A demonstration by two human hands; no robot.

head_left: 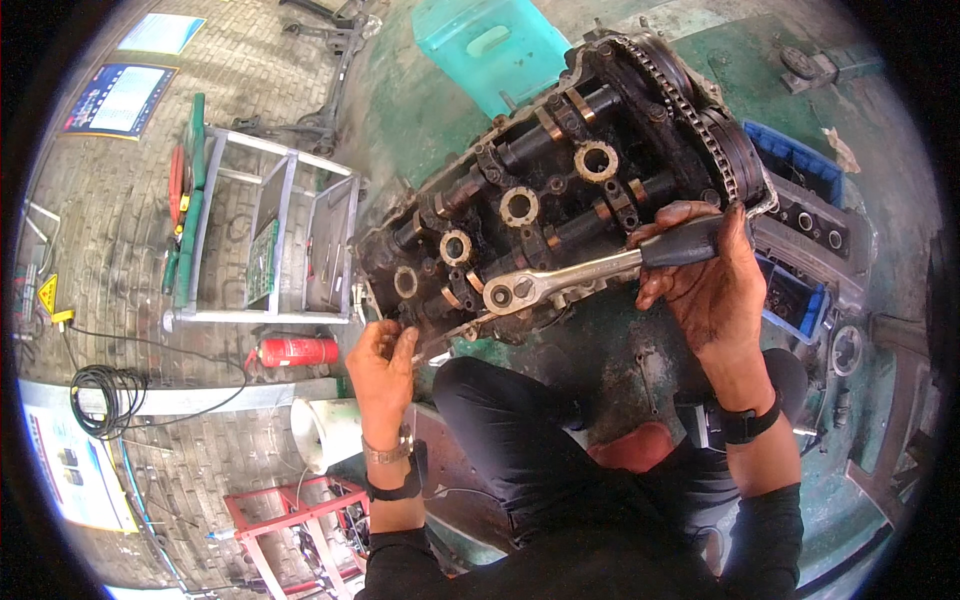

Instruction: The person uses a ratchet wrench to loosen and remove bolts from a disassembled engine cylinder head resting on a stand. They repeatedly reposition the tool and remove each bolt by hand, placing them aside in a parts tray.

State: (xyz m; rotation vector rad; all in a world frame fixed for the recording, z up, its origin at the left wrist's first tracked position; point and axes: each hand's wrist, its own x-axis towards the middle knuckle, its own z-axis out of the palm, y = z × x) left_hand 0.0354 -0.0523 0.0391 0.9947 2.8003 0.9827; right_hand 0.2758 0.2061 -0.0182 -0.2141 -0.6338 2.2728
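Observation:
A dark, oily engine cylinder head (540, 205) with two camshafts and a timing chain (680, 95) along its right end fills the middle. My right hand (715, 290) grips the black handle of a silver ratchet (570, 277), whose head rests over the lower camshaft, left of centre. My left hand (385, 360) has its fingers closed at the lower-left corner of the cylinder head; the fingertips are partly hidden against the metal. My bent legs (500, 430) are beneath.
A teal plastic crate (480, 50) stands beyond the engine. Blue trays (785, 150) and a valve cover (815, 225) lie right. At left are a metal tool cart (265, 145), a red fire extinguisher (300, 350), a coiled cable (105, 395) and a red metal frame (285, 520).

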